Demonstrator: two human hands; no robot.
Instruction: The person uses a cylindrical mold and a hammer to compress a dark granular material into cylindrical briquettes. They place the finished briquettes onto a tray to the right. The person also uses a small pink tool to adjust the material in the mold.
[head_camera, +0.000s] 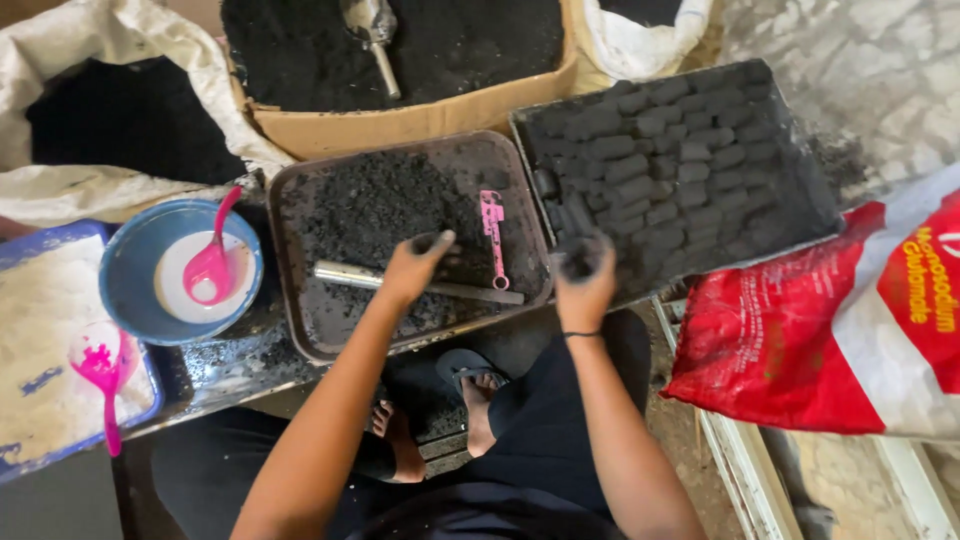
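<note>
Our right hand (583, 275) was closed around a dark block (578, 262), fingers wrapped on it, at the near left edge of the board (800, 190) stacked with rows of finished blocks (660, 165). The stack lay ahead and to the right of that hand, its rows running slantwise up to the far right, so the right hand was much the nearer to it. Our left hand (415, 265) hovered over the brown tray (300, 300) of black powder (380, 205), fingers pinched together on a small black lump (435, 241); we could not tell how firmly it gripped. Just under that hand lay a metal tube (345, 273), its long axis running left to right across the tray, with a darker rod (470, 292) continuing from it toward the right hand. Beside the rod lay a pink tool (492, 235), lengthwise front to back.

Left of the tray stood a blue bowl (125, 270) of white liquid with a pink spoon (212, 268) in it, and farther left a blue tray (40, 240) of white powder with another pink scoop (100, 365). Behind were a cardboard box (400, 125) of black powder with a metal scoop (372, 35), and a white sack (90, 190) of the same. At the right lay a red-and-white bag (850, 330) with yellow lettering along its side.
</note>
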